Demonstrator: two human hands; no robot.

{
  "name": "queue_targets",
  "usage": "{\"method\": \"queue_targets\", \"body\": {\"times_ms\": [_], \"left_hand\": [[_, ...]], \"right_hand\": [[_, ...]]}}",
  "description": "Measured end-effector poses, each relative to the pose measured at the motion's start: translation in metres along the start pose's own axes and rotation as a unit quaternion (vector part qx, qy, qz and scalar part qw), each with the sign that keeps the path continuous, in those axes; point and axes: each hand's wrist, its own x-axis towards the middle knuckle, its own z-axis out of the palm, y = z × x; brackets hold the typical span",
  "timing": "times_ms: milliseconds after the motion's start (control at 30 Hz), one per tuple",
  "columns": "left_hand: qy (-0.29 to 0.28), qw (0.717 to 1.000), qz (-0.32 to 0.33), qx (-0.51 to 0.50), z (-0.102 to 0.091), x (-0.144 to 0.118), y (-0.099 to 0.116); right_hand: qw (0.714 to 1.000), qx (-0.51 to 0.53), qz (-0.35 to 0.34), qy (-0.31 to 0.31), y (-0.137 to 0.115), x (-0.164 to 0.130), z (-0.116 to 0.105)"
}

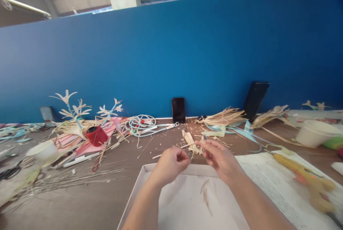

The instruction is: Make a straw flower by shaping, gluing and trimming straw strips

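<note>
Over the far edge of a shallow white box (pixel 184 201), my two hands face each other with a small gap between them. My left hand (pixel 171 164) is closed, its fingers curled in a pinch, and what they hold is too small to make out. My right hand (pixel 219 156) pinches a thin straw-coloured strip (pixel 189 145) that points left towards the other hand. Just behind the fingers lie pale flat straw pieces (pixel 189 137) on the table. Inside the box are a few dry fibres (pixel 205 198).
On the left are a red thread spool (pixel 97 136), straw flowers (pixel 76 109), a white cup (pixel 43 150) and thin wires (pixel 77 180). A yellow glue gun (pixel 302 173) rests on printed paper (pixel 268 176) at right. A phone (pixel 178 110) leans on the blue partition (pixel 171 51).
</note>
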Motion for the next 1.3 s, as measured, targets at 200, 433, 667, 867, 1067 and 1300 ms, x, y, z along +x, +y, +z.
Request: {"method": "queue_targets", "body": {"times_ms": [200, 433, 667, 867, 1067, 1300], "left_hand": [[-0.001, 1.0, 0.023, -0.008, 0.001, 0.0, 0.001], [0.024, 0.991, -0.005, -0.133, 0.002, 0.005, 0.0], [0.028, 0.957, -0.025, -0.286, 0.014, 0.009, 0.003], [0.045, 0.951, -0.035, -0.303, 0.023, 0.01, 0.004], [0.064, 0.953, -0.032, -0.296, 0.021, 0.014, 0.0], [0.078, 0.962, -0.018, -0.262, 0.016, 0.012, 0.001]], "right_hand": [[0.999, -0.017, 0.016, -0.024, -0.001, -0.003, 0.005], [0.997, -0.07, -0.016, -0.004, 0.005, 0.0, 0.003], [0.995, -0.094, -0.02, -0.019, 0.001, -0.004, 0.007], [0.99, -0.131, -0.016, -0.041, -0.002, -0.007, 0.01], [0.996, -0.091, -0.019, 0.002, -0.004, -0.006, 0.01], [0.994, -0.095, -0.049, 0.003, -0.002, -0.004, 0.009]]}}
